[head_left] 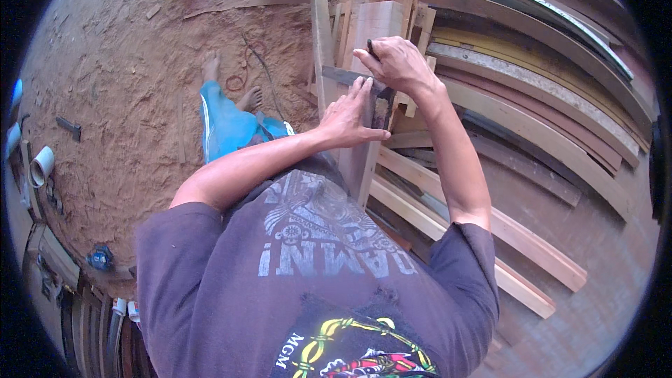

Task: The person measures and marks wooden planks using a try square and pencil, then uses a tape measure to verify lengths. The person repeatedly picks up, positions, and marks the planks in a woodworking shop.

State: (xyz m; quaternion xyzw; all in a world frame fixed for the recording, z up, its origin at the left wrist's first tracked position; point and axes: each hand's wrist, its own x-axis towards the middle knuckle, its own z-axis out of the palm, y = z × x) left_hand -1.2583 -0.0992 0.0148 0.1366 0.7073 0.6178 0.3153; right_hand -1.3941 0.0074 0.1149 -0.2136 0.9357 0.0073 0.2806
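The left hand [348, 120] lies flat, fingers spread, pinning a dark metal square [350, 77] to the upright plank [364, 98], while the right hand [394, 63] pinches a pencil [371, 49] above it (no finished line is visible).

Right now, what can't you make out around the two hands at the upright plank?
- Head view: the thin dark marking tool in the right hand is mostly hidden by fingers; kind unclear.
- Dark metal square: partly covered by the left hand.
- Pale upright wooden plank: any drawn line is too small.
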